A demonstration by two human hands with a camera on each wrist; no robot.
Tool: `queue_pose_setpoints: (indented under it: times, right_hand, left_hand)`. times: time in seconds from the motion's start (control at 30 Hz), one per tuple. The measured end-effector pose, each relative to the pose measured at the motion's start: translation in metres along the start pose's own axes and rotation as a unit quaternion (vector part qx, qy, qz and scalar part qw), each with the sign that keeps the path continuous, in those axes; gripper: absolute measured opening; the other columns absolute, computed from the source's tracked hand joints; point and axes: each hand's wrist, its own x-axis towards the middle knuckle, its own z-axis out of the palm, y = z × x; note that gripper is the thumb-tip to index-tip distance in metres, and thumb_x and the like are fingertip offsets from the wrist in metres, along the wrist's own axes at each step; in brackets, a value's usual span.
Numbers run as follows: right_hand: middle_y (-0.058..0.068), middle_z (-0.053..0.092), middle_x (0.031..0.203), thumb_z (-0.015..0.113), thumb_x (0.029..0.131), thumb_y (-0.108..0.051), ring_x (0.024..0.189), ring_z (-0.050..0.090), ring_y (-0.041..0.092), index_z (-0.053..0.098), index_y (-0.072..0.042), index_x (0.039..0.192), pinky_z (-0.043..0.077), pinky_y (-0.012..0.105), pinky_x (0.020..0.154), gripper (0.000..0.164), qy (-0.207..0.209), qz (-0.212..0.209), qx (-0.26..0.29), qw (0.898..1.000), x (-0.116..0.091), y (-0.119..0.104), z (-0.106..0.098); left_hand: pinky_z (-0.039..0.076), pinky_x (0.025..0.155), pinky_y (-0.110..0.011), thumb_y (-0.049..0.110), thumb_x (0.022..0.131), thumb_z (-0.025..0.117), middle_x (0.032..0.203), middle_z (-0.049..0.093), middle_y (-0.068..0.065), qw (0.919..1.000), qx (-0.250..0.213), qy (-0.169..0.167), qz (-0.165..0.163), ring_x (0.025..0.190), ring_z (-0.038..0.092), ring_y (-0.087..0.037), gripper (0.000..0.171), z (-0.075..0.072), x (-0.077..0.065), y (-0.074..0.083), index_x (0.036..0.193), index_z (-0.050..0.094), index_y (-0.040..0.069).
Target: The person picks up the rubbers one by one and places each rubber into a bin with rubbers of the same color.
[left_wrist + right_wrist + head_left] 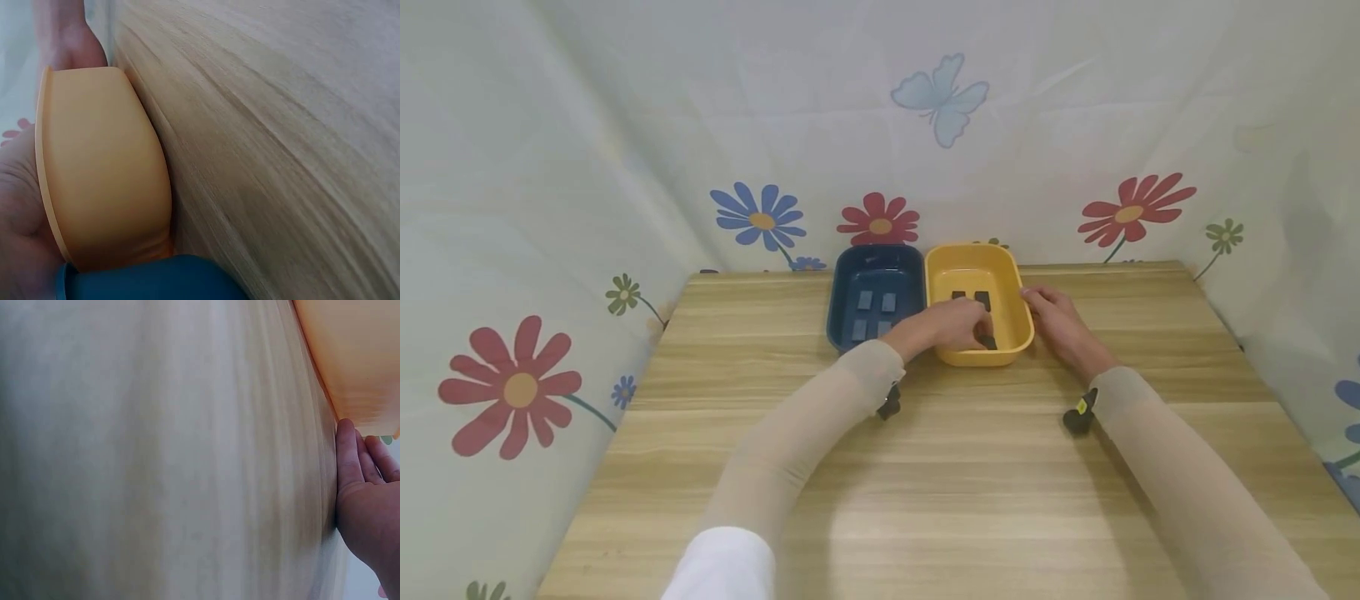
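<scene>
My left hand (958, 323) reaches down into the yellow tray (977, 358), its fingers pinching a small dark block (990, 342) near the front right corner. Behind it in that tray lie another dark block (982, 298) and one more to its left, partly covered by the hand. My right hand (1056, 321) touches the tray's right side at the rim; in the right wrist view its fingers (349, 450) lie fairly straight along the outer wall. From the left wrist, the tray's front wall hides the left fingertips.
A dark blue tray (831, 321) stands against the yellow one on its left, with several grey-blue blocks (866, 300) inside. Both trays sit at the back edge of the wooden table (940, 483), by a flowered curtain (820, 125).
</scene>
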Motion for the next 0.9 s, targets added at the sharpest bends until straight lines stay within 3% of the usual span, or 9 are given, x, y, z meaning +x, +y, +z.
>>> queue_pose_setpoints:
  times: [0.23, 0.47, 0.67, 0.9]
  right_hand:
    - [0.018, 0.047, 0.155, 0.048, 0.113, -0.045, 0.137, 0.051, 0.024, 0.045, 0.002, 0.152, 0.053, 0.025, 0.101, 0.061, -0.001, 0.006, -0.02, 1.0, -0.002, -0.002, -0.002]
    - [0.018, 0.045, 0.157, 0.047, 0.113, -0.045, 0.141, 0.048, 0.025, 0.043, 0.002, 0.154, 0.05, 0.03, 0.108, 0.062, -0.01, 0.006, -0.023, 1.0, -0.002, -0.002, -0.003]
    - [0.017, 0.046, 0.156, 0.048, 0.112, -0.045, 0.139, 0.049, 0.024, 0.045, 0.001, 0.152, 0.053, 0.025, 0.101, 0.061, -0.011, 0.006, -0.009, 1.0, -0.001, 0.001, -0.002]
    - [0.017, 0.05, 0.15, 0.053, 0.111, -0.045, 0.131, 0.054, 0.02, 0.045, 0.004, 0.15, 0.056, 0.02, 0.093, 0.063, -0.007, -0.003, 0.016, 1.0, 0.001, 0.002, 0.003]
  left_hand:
    - [0.054, 0.096, -0.029, 0.031, 0.098, 0.079, 0.115, 0.073, 0.005, 0.9996, -0.002, -0.008, -0.029, 0.105, 0.066, -0.009, 0.032, 0.002, 0.002, 0.007, 0.127, 0.076, 0.018]
    - [0.054, 0.089, -0.029, 0.032, 0.098, 0.08, 0.107, 0.072, 0.006, 0.9988, 0.048, -0.004, -0.014, 0.098, 0.064, -0.01, 0.026, 0.002, 0.004, 0.011, 0.12, 0.078, 0.018]
    - [0.054, 0.085, -0.029, 0.031, 0.096, 0.082, 0.1, 0.072, 0.007, 0.998, 0.063, 0.002, -0.012, 0.093, 0.064, -0.011, 0.023, 0.001, 0.003, 0.013, 0.114, 0.079, 0.018]
    - [0.054, 0.091, -0.028, 0.036, 0.096, 0.081, 0.107, 0.072, 0.006, 0.9985, 0.052, 0.004, -0.012, 0.098, 0.064, -0.01, 0.032, -0.003, -0.002, 0.01, 0.121, 0.077, 0.017]
